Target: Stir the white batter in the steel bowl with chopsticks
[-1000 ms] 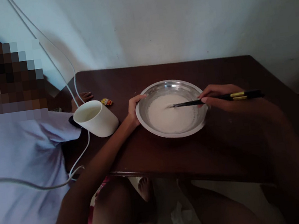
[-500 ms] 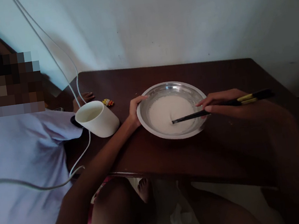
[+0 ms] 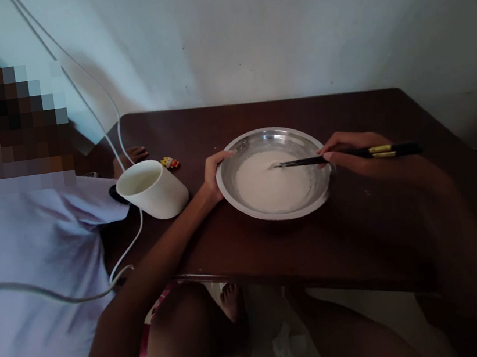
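Note:
A shiny metal bowl stands on the dark wooden table, with a pale, milky batter-like mixture inside. My left hand grips the bowl's left side, its thumb over the rim and the other fingers hidden behind the wall. Over the right rim, my right hand is closed around black chopsticks with gold bands near their back ends. Their tips dip into the mixture near the bowl's middle, where the surface is swirled.
A white cup-like container stands left of the bowl, beside a small red-and-yellow trinket. White cables run down past it. A person in a light shirt sits at the left, one hand on the table.
The chopsticks and my right hand have moved toward the far side of the bowl, and the tips trace a new spot in the mixture. My left hand stays on the rim.

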A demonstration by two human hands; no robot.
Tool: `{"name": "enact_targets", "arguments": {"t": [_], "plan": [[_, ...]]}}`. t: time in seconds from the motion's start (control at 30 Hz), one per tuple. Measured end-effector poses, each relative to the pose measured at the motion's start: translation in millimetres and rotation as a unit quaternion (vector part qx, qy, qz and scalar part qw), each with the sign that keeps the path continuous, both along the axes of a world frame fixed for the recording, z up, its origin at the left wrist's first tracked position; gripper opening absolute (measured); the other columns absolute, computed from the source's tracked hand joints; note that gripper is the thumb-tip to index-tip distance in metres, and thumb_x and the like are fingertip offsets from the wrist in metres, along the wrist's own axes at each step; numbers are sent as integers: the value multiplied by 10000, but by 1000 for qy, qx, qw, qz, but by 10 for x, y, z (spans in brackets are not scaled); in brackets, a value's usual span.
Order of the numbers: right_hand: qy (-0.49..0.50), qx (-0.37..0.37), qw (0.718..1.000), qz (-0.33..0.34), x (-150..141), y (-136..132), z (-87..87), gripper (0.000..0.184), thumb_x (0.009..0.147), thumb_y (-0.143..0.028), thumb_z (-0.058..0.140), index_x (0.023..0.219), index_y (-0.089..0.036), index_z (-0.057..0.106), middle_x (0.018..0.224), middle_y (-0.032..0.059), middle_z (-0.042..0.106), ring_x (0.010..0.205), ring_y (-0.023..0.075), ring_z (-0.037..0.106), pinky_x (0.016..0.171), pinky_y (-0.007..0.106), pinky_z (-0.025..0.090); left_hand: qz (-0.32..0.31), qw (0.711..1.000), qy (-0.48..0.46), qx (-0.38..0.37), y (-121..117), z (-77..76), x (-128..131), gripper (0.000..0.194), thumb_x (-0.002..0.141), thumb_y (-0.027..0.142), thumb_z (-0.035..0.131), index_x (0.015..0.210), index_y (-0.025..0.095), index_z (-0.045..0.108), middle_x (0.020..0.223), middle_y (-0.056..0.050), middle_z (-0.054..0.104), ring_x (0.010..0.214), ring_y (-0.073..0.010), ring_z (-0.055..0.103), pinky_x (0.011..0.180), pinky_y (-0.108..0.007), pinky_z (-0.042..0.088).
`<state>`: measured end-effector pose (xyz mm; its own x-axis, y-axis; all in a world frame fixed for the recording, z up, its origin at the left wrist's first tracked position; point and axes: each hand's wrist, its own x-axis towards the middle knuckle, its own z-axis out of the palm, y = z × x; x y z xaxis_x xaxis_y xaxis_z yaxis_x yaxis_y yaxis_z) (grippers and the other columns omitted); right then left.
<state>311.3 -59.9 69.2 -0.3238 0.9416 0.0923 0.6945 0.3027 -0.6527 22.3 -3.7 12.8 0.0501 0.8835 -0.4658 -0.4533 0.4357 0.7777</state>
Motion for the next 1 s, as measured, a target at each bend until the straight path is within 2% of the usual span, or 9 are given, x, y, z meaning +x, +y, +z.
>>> {"name": "enact_targets", "arguments": {"t": [0.07, 0.17, 0.33, 0.47, 0.63, 0.73, 0.8, 0.9, 1.0], "plan": [[2, -14, 1000, 3, 20, -2, 0, 338, 893, -537, 563, 929, -237, 714, 844, 36, 709, 733, 193, 626, 622, 312, 470, -2, 1000, 8, -1, 10, -17, -10, 258, 867, 225, 521, 690, 160, 698, 499, -14, 635, 552, -153, 624, 567, -233, 512], [21, -32, 998, 57, 17, 5, -19, 339, 884, -528, 587, 999, -244, 730, 965, 43, 738, 851, 212, 669, 724, 335, 517, -6, 1000, 15, -2, 29, -47, -29, 253, 860, 231, 531, 691, 162, 707, 491, -21, 622, 620, -181, 658, 602, -250, 523], [2, 21, 1000, 14, 0, 28, -41, 284, 906, -479, 557, 956, -245, 709, 886, 34, 730, 819, 214, 658, 713, 349, 495, -2, 1000, 5, 19, 49, -81, -42, 225, 853, 231, 553, 726, 168, 728, 539, -19, 652, 681, -187, 681, 629, -254, 530], [28, -30, 996, 85, -13, 19, -33, 300, 896, -507, 579, 950, -248, 722, 994, 37, 747, 926, 234, 676, 811, 364, 515, 11, 1000, 7, -7, 32, -56, -22, 277, 871, 218, 537, 657, 151, 699, 500, -22, 624, 630, -167, 657, 608, -239, 516], [-1, 21, 1000, -3, 18, 35, -45, 292, 897, -503, 569, 946, -251, 707, 910, 35, 734, 829, 222, 659, 693, 344, 487, 4, 1000, 3, 7, 31, -55, -23, 263, 865, 235, 535, 678, 161, 704, 508, -13, 631, 606, -161, 643, 588, -235, 510], [12, -23, 999, 40, 31, 22, -29, 331, 887, -547, 578, 949, -259, 729, 904, 39, 741, 779, 216, 657, 622, 328, 472, -7, 1000, 9, 3, 38, -66, -34, 276, 866, 244, 531, 661, 162, 696, 491, -19, 615, 587, -166, 632, 584, -245, 502], [19, -40, 997, 71, 12, 14, -27, 344, 898, -547, 571, 992, -257, 730, 969, 42, 747, 845, 224, 670, 680, 339, 496, -4, 1000, 11, 8, 42, -72, -38, 264, 859, 238, 540, 654, 164, 688, 490, -16, 613, 582, -165, 629, 583, -244, 497], [10, 0, 999, 33, 4, 19, -39, 315, 920, -518, 552, 979, -249, 707, 948, 40, 734, 869, 225, 663, 727, 352, 500, 2, 1000, 19, 20, 46, -78, -41, 220, 843, 244, 560, 681, 170, 689, 529, -15, 645, 594, -163, 633, 591, -244, 505], [17, -8, 1000, 23, 23, 15, -41, 312, 898, -533, 578, 947, -257, 715, 900, 40, 727, 803, 219, 658, 655, 337, 500, -9, 999, 33, 17, 51, -84, -49, 191, 834, 265, 572, 741, 167, 706, 543, -26, 656, 658, -191, 662, 611, -256, 525]]}}
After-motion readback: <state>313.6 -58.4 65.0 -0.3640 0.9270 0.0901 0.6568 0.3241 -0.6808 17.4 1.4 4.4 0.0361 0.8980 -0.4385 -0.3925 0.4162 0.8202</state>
